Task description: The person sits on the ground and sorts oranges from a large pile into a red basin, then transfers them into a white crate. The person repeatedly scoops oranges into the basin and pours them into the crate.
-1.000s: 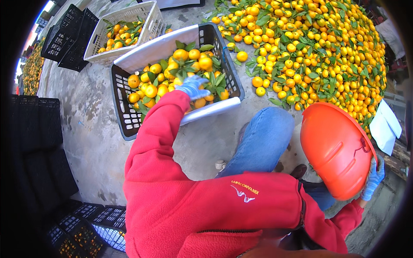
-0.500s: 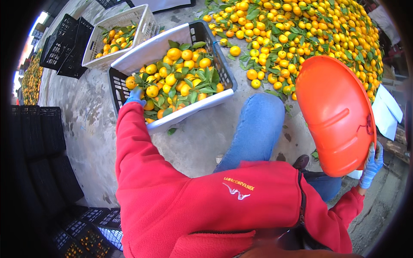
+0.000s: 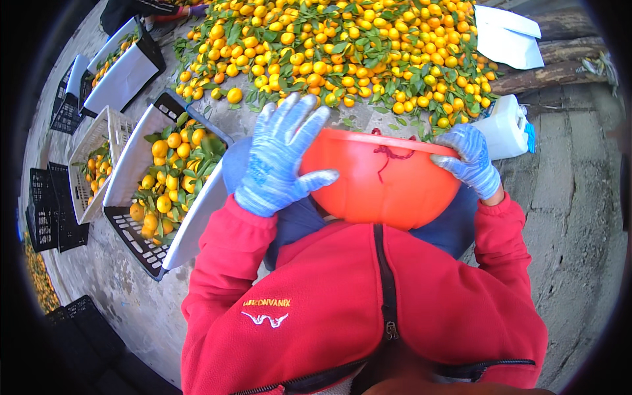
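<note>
A red-orange plastic basin [image 3: 382, 184] is held tilted in front of me, its outer side facing me and a dark red string hanging by its upper rim. My right hand [image 3: 469, 158], in a blue and white glove, grips the rim at its right end. My left hand [image 3: 280, 155], gloved alike, is open with fingers spread at the basin's left end, the thumb over its side. Beyond the basin spreads a large pile of mandarins [image 3: 316, 66] with green leaves. To my left, a black crate [image 3: 122, 227] with a white lining [image 3: 194, 220] holds leafy mandarins.
A white crate [image 3: 124, 131] with mandarins and stacked black crates [image 3: 45, 214] stand farther left. Another lined crate [image 3: 125, 76] is at the far left, near another person's gloved hand [image 3: 197, 10]. At right are a white jug [image 3: 501, 128], a white sheet [image 3: 507, 39] and logs [image 3: 559, 49].
My left hand has left the crate of mandarins and come over to the basin. The basin has moved from my right side to in front of me. My view has turned right.
</note>
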Demonstrator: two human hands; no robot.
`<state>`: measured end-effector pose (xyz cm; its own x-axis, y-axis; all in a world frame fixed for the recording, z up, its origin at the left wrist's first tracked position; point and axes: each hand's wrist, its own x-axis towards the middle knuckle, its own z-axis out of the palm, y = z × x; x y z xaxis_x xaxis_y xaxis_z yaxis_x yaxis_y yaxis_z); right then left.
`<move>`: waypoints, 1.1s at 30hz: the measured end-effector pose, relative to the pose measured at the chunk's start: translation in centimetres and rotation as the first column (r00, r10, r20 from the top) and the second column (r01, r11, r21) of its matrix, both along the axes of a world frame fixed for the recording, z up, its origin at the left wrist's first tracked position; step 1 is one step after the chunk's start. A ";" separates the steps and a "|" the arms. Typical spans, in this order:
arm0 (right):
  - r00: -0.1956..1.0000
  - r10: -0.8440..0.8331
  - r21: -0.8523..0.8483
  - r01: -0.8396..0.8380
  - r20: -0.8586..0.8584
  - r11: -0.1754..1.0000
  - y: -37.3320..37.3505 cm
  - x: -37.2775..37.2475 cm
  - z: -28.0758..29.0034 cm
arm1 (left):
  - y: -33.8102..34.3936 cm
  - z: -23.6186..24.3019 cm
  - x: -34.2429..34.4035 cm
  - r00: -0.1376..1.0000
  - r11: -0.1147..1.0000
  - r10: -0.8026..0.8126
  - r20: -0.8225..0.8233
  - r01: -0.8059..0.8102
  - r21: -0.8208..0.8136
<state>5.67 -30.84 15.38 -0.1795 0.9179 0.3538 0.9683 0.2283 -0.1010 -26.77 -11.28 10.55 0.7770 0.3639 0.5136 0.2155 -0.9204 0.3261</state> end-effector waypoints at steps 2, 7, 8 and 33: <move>0.998 -0.015 -0.036 0.013 -0.067 0.999 -1.2 0.7 -1.4 | -1.9 0.3 4.2 0.990 0.975 -0.115 -0.078 0.098 -0.200; 0.976 -0.002 -0.184 -0.039 -0.220 0.982 -3.2 2.8 -5.2 | -4.6 -0.7 5.5 0.969 0.982 -0.064 -0.240 0.019 -0.185; 0.962 -0.015 -0.237 -0.052 -0.271 0.970 -3.3 3.0 -6.0 | -4.9 -1.1 5.5 0.965 0.987 -0.065 -0.253 0.026 -0.156; 0.925 0.306 -0.836 0.023 0.226 0.549 2.1 -2.0 -19.7 | -6.7 -13.9 8.3 0.292 0.955 -0.210 -0.933 -0.143 -0.260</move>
